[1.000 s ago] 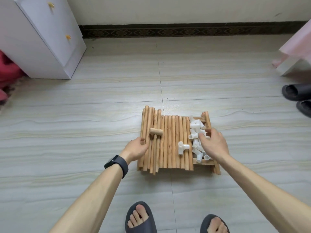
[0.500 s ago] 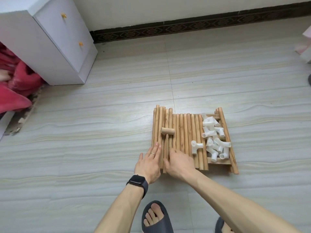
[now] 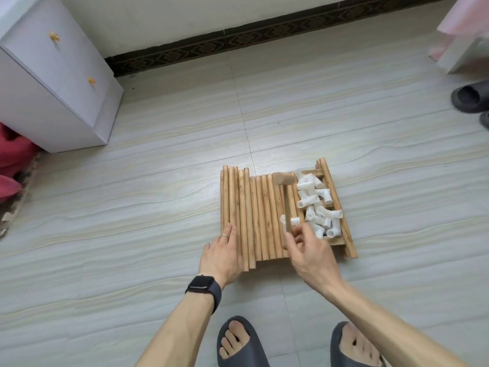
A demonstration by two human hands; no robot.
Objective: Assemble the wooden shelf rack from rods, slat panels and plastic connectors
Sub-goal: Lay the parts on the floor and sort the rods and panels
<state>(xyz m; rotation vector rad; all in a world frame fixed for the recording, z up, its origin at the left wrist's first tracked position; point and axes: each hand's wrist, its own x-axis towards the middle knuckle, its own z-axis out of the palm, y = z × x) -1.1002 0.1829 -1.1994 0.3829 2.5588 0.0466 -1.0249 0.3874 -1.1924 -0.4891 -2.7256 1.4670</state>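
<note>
Several wooden rods (image 3: 254,215) lie side by side on the floor tiles. To their right, a slat panel (image 3: 334,197) carries a heap of white plastic connectors (image 3: 316,205). A small wooden mallet (image 3: 284,179) lies on the rods beside that heap, and one connector (image 3: 292,221) sits next to its handle. My left hand (image 3: 222,256) rests flat on the near ends of the leftmost rods, fingers straight. My right hand (image 3: 311,251) pinches the near end of the mallet handle between thumb and fingers.
A white drawer cabinet (image 3: 53,83) stands at the far left with red cloth (image 3: 12,165) beside it. Dark slippers (image 3: 469,98) lie at the right edge, below a pink-and-white object (image 3: 465,35). My two slippered feet (image 3: 240,343) are at the bottom. A wall with dark skirting runs behind.
The mallet has gone from the left part of the rods to their right side, next to the connectors, with my right hand on its handle. My left hand stays on the leftmost rods.
</note>
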